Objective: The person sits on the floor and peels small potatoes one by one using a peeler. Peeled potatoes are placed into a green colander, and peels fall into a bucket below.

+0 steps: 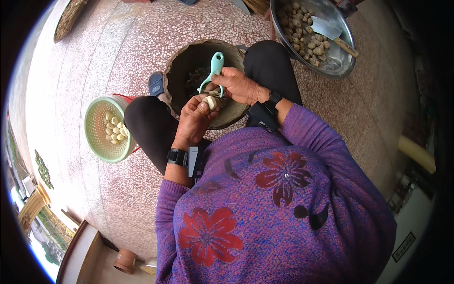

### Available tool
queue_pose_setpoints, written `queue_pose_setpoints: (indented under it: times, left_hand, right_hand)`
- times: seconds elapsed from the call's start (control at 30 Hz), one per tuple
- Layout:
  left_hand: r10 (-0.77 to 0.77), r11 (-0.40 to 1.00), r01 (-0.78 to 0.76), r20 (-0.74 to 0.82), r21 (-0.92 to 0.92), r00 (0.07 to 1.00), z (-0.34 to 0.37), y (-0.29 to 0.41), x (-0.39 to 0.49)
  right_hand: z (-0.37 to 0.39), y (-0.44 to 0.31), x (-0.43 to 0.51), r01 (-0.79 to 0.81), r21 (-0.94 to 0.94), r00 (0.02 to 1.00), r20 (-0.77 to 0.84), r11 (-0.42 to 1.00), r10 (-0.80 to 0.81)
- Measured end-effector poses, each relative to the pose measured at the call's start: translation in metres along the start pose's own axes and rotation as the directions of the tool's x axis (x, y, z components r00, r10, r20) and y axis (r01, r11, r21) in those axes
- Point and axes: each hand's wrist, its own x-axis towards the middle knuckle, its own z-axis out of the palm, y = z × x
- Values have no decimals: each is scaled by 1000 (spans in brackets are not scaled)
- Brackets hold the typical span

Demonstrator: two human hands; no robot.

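Between the fingers of my left hand is a small, pale tuber, its top face peeled. My right hand grips a turquoise Y-shaped peeler, whose handle points away from me. The peeler's blade end sits just beyond the tuber, close to it; whether the two touch I cannot tell. Both hands are over a dark, round, rough-rimmed tub between my knees. Peelings lie in its shadowed bottom, partly hidden by my hands.
Left of my knee, a light green plastic colander holds several peeled tubers. At the upper right, a metal basin contains unpeeled tubers and a wooden-handled cleaver. A brown pot stands at lower left on the floor.
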Motion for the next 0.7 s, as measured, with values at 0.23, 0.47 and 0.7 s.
queue_pose_setpoints:
  times: [0.23, 0.47, 0.7]
  left_hand:
    - [40, 995, -44, -44, -93, 998, -2, 4, -2]
    - [77, 982, -95, -117, -161, 990, 0, 5, -1]
    - [51, 979, -99, -256, -177, 965, -1, 2, 5]
  right_hand:
    - [3, -2, -1, 196, -268, 941, -221, 943, -258]
    - [10, -1, -6, 256, 22, 967, -2, 966, -256]
    - [21, 6, -6, 291, -116, 956, 84, 950, -283]
